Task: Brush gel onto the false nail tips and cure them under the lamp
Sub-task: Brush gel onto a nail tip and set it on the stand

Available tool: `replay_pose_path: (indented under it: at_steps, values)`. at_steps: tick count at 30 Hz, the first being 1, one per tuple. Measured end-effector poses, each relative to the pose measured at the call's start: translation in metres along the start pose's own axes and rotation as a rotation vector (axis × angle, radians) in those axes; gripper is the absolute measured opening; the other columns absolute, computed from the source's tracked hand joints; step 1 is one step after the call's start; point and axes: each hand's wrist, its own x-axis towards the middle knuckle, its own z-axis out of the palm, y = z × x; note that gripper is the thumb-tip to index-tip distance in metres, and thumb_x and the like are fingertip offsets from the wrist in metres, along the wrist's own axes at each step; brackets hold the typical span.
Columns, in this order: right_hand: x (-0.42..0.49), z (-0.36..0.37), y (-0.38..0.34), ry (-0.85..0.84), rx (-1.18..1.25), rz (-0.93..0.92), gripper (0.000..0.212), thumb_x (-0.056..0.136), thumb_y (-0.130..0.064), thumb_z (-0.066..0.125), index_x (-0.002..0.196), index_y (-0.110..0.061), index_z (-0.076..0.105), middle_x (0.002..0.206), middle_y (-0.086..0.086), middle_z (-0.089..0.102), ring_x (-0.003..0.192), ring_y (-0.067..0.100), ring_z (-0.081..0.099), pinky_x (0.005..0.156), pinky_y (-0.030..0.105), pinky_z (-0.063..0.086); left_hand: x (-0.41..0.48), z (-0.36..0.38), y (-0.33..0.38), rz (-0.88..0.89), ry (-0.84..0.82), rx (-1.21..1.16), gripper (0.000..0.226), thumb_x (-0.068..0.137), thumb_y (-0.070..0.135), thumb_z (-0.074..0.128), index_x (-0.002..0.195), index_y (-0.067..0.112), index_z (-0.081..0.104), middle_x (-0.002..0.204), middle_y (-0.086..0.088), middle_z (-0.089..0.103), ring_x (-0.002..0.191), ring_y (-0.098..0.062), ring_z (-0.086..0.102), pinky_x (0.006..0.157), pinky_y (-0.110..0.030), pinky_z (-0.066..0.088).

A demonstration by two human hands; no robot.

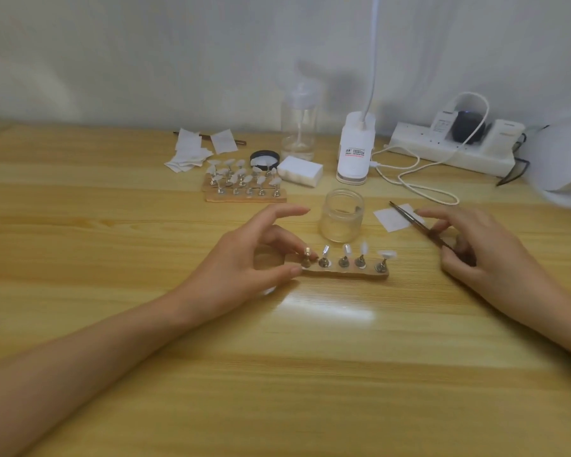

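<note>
five nail tips point up; strip lies crosswise, left hand pinching end.

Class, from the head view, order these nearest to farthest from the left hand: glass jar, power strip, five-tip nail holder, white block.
1. Nail holder, pinched at its left end by the left hand.
2. Glass jar, just behind the holder.
3. White block, farther back, centre.
4. Power strip, far right by the wall.

A glossy wooden table stands against a white wall.
</note>
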Motion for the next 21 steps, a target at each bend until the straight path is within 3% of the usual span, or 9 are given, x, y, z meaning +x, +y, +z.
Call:
replay_pose_path:
  at_steps: [6, 10, 13, 15, 19, 21]
  values:
    - [0.011, -0.001, 0.000, -0.142, -0.105, 0.081, 0.072, 0.091, -0.016, 0.052, 0.151, -0.043, 0.023, 0.096, -0.018, 0.042, 0.086, -0.012, 0.045, 0.071, 0.013, 0.033, 0.000, 0.000, -0.001, 0.006, 0.001, -0.005, 0.062, 0.089, 0.006, 0.074, 0.141, 0.028, 0.048, 0.104, 0.011, 0.076, 0.108, -0.006, 0.069, 0.097, -0.015, 0.046]
    - [0.008, -0.007, -0.011, -0.057, 0.009, 0.040, 0.065, 0.096, -0.016, 0.047, 0.146, -0.053, 0.029, 0.084, -0.013, 0.052, 0.074, 0.007, 0.049, 0.067, 0.024, 0.041, 0.002, -0.002, 0.000, -0.025, -0.015, -0.053, 0.061, 0.090, 0.005, 0.073, 0.140, 0.029, 0.049, 0.105, 0.008, 0.076, 0.108, -0.007, 0.069, 0.099, -0.018, 0.047]
    - [0.014, -0.016, -0.023, 0.054, 0.374, -0.001, 0.040, 0.100, -0.015, 0.045, 0.130, -0.039, 0.054, 0.075, -0.006, 0.047, 0.057, 0.013, 0.040, 0.050, 0.018, 0.036, 0.004, -0.002, 0.001, -0.037, -0.016, -0.069, 0.060, 0.090, 0.004, 0.073, 0.140, 0.029, 0.050, 0.102, 0.009, 0.077, 0.105, -0.006, 0.070, 0.095, -0.013, 0.047]
    - [0.018, -0.026, -0.029, 0.077, 0.706, -0.038, 0.028, 0.099, -0.020, 0.043, 0.115, -0.028, 0.064, 0.074, 0.001, 0.048, 0.055, 0.018, 0.041, 0.045, 0.023, 0.035, 0.008, -0.003, 0.001, -0.032, -0.019, -0.056, 0.058, 0.089, 0.004, 0.073, 0.137, 0.030, 0.052, 0.100, 0.010, 0.077, 0.102, -0.005, 0.071, 0.093, -0.013, 0.048]
    - [0.036, -0.035, -0.044, -0.011, 1.207, 0.004, 0.040, 0.099, -0.011, 0.038, 0.109, -0.032, 0.071, 0.089, -0.007, 0.069, 0.086, 0.009, 0.065, 0.056, 0.018, 0.049, 0.013, -0.003, 0.004, -0.012, -0.027, -0.028, 0.054, 0.087, 0.005, 0.076, 0.131, 0.030, 0.057, 0.095, 0.011, 0.077, 0.098, -0.005, 0.072, 0.088, -0.012, 0.049]
    - [0.046, -0.032, -0.053, 0.006, 1.267, 0.022, 0.039, 0.094, -0.009, 0.047, 0.102, -0.037, 0.073, 0.086, -0.012, 0.070, 0.085, 0.003, 0.067, 0.055, 0.016, 0.049, 0.014, -0.004, 0.004, -0.004, -0.030, -0.029, 0.054, 0.086, 0.004, 0.077, 0.129, 0.029, 0.059, 0.094, 0.010, 0.078, 0.097, -0.005, 0.073, 0.088, -0.012, 0.050]
